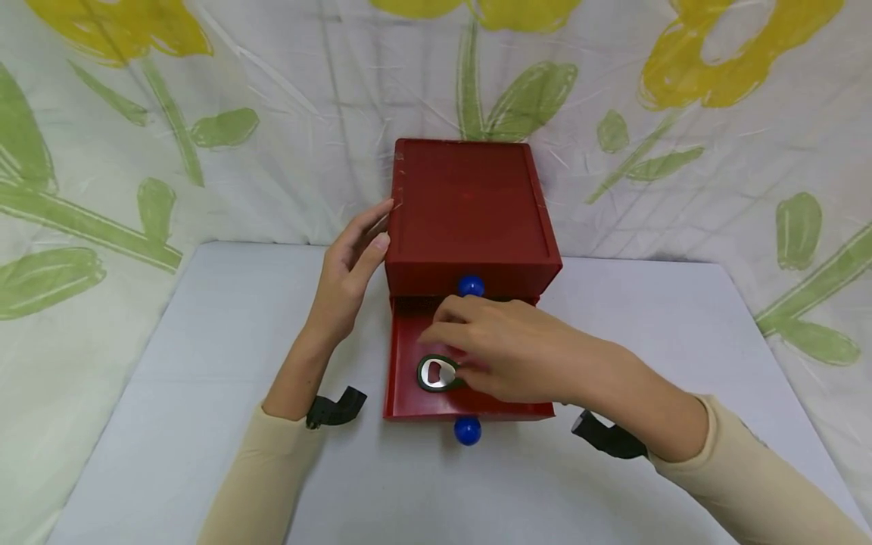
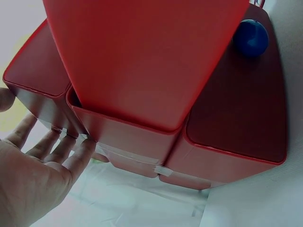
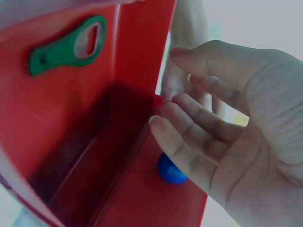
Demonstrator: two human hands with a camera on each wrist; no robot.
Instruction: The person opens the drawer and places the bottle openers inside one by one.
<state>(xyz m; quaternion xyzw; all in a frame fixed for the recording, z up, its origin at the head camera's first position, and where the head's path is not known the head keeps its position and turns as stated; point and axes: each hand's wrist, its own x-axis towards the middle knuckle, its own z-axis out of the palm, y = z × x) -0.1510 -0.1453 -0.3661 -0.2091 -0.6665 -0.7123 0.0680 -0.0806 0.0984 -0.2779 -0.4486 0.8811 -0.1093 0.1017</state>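
At the bottom centre of the head view, a blue knob (image 1: 468,431) fronts the pulled-out red drawer (image 1: 406,401). On the drawer's floor, near the frame's centre, lies a green bottle opener (image 1: 446,373), its metal-lined ring toward the left and its handle hidden by the right hand (image 1: 507,348). That hand hovers above, fingers loosely bent and gripping nothing; the right wrist view shows the opener at upper left, apart from the fingertips, which sit around the middle. Farther up and left of centre, the left hand (image 1: 345,276) is unclenched, its fingers resting along the side of the red cabinet (image 1: 470,204). Behind the cabinet, a flower-patterned cloth (image 1: 272,174) fills the top of the frame.
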